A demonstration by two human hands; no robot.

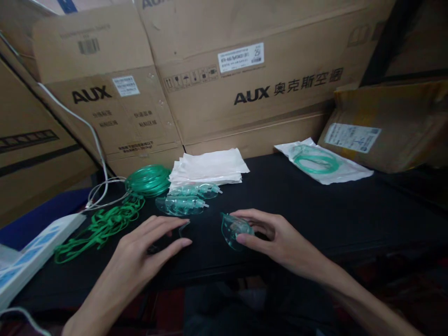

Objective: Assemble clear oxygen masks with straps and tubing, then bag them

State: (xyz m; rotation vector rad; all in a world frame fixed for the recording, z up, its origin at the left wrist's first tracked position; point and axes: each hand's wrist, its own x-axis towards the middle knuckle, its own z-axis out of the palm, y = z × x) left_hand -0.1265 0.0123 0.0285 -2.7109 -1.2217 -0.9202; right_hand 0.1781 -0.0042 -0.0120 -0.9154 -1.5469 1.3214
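Note:
Pinched in my right hand (268, 231) is a clear green oxygen mask (230, 229), tilted just above the black table, its open side facing left. Between the thumb and forefinger of my left hand (150, 247) is a small thin bent strip (183, 227); its far end is hard to make out. The strip and the mask are apart. Behind my left hand lie several more clear green masks (182, 204) in two nested rows, white connectors pointing right.
White pouches (210, 165) are stacked behind the masks. Coiled green tubing (149, 179) and tangled green elastic cords (101, 226) lie left, near a white power strip (38, 254). A pouch with tubing (324, 161) sits back right. Cardboard boxes (252, 107) line the back.

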